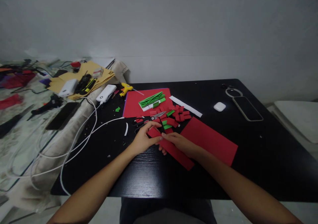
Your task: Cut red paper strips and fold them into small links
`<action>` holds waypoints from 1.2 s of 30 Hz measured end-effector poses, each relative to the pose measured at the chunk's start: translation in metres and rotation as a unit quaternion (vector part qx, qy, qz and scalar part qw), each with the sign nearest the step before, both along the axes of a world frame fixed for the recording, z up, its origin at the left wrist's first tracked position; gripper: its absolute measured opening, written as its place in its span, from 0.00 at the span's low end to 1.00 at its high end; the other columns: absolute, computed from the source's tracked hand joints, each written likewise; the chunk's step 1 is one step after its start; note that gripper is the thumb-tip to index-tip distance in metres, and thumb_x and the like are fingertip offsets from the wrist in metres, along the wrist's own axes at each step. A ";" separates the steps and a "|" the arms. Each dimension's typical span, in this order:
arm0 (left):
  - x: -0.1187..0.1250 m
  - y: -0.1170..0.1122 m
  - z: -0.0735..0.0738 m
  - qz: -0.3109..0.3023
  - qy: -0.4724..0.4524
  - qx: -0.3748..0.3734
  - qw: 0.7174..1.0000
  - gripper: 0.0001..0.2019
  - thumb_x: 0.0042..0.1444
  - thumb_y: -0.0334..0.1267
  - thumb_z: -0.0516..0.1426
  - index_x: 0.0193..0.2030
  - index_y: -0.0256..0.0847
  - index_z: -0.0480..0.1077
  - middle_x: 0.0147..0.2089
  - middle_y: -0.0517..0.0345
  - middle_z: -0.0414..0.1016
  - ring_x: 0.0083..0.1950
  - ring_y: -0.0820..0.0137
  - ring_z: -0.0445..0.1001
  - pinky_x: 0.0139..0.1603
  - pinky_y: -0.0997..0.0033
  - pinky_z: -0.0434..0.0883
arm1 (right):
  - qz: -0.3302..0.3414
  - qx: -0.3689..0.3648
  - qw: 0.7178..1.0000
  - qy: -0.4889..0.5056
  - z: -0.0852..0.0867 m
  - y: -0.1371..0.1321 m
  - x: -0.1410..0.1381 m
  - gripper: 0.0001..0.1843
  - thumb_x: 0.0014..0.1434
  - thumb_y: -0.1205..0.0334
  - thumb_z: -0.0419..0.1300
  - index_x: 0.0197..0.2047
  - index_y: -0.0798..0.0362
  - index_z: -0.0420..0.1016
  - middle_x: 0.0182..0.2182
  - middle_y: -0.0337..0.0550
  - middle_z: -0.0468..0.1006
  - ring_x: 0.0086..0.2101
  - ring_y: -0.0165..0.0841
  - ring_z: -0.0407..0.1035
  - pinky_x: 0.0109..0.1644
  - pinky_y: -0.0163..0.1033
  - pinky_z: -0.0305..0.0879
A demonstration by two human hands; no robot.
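Forearms (pixel 232 181) nearest, entering from both lower corners. Dark lap (pixel 139 212) below table's near edge. Left hand (pixel 144 139) curled round upper end of red strip (pixel 180 157), thumb on top, fingertips showing underneath. Right hand (pixel 181 143) pinching same strip by its edge, thumb and forefinger, right beside left thumb.

Room: black tabletop (pixel 139 177) bare from hands to near edge; wide stretch at right too, out to sloping right edge. Far edge by wall (pixel 198 35).

Strip slants between hands, raised end in left, lower end toward near edge, under right wrist. Red sheet (pixel 208 138) just right, partly behind right forearm. Scissors (pixel 158 115) just beyond left hand, among red folded pieces (pixel 181 113) and green bits. Past those: larger red sheet (pixel 131 104) bearing green folded bundle (pixel 150 99); white strip (pixel 186 106) alongside; yellow glue gun (pixel 126 88) at far-left corner.

Containers: small white case (pixel 219 106), lid down, contents hidden, near phone (pixel 247 108).
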State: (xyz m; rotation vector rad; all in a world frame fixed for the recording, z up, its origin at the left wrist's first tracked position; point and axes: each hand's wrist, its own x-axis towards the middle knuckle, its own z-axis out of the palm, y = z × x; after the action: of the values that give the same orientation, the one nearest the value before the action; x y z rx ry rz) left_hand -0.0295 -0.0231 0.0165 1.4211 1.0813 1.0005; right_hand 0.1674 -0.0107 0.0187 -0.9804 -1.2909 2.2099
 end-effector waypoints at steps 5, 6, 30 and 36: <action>0.001 0.000 0.000 -0.005 -0.006 -0.007 1.000 0.18 0.54 0.38 0.66 0.50 0.39 0.69 0.37 0.61 0.74 0.28 0.74 0.73 0.33 0.72 0.71 | -0.001 -0.004 1.000 0.007 -0.003 0.001 -0.001 0.31 0.60 0.36 0.60 0.33 0.60 0.82 0.27 0.46 0.81 0.27 0.31 0.74 0.37 0.37 0.70; 0.001 0.000 0.000 -0.007 -0.007 -0.008 1.000 0.18 0.54 0.38 0.66 0.50 0.40 0.69 0.37 0.61 0.74 0.28 0.74 0.73 0.33 0.72 0.71 | -0.001 -0.006 1.000 0.008 -0.003 0.001 -0.001 0.31 0.60 0.36 0.61 0.32 0.60 0.81 0.27 0.46 0.81 0.26 0.31 0.74 0.37 0.37 0.70; -0.002 0.000 -0.005 -0.021 -0.016 -0.010 1.000 0.17 0.56 0.38 0.65 0.50 0.39 0.70 0.34 0.60 0.74 0.29 0.73 0.73 0.33 0.73 0.71 | 0.002 0.004 1.000 0.004 -0.003 0.001 0.000 0.32 0.60 0.35 0.60 0.33 0.61 0.81 0.27 0.47 0.81 0.26 0.31 0.74 0.37 0.37 0.70; -0.002 0.000 -0.006 -0.019 -0.009 -0.006 1.000 0.17 0.55 0.38 0.66 0.50 0.39 0.70 0.35 0.60 0.75 0.29 0.73 0.74 0.33 0.72 0.72 | -0.004 -0.005 1.000 0.004 -0.004 0.001 0.000 0.31 0.59 0.36 0.61 0.33 0.60 0.81 0.28 0.46 0.82 0.26 0.31 0.74 0.37 0.37 0.70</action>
State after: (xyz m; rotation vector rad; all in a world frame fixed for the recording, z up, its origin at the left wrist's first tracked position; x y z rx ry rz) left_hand -0.0317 -0.0228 0.0105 1.4150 1.0423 0.9761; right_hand 0.1671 -0.0097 0.0143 -0.9776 -1.2720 2.2143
